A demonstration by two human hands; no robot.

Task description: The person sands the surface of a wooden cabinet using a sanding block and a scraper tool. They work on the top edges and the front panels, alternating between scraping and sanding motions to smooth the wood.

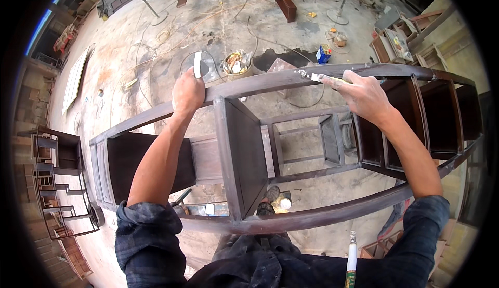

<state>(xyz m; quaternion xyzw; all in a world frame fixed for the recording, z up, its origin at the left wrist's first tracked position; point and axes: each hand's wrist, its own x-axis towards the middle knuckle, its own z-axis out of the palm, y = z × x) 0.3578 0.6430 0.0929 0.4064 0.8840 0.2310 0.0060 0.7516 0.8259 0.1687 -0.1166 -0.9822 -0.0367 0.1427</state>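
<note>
In the head view I look down on a large dark brown wooden shelf frame [244,153] with open compartments, which stands between me and the grey stained concrete floor [156,54]. My left hand [187,95] rests on the far upper rail of this frame, and its fingers [196,75] are closed around a small flat putty knife with a pale blade [197,63], which points up and away from me. My right hand [364,95] is further to the right on the same rail; its fingers [332,80] are pressed together on a small pale piece of sanding paper [318,77], and this piece lies flat against the top of the rail, where the wood shows a lighter scratched spot. Both my forearms come from rolled dark blue sleeves [148,236]. On the floor just beyond the rail stands a round container full of mixed rubbish [236,63], and near it, to the right, a small blue box [323,55]. At the left side stands a second dark shelf unit with many small compartments [57,184]. At the bottom of the picture a white tube with a nozzle [352,259] sticks up beside my right sleeve.
</note>
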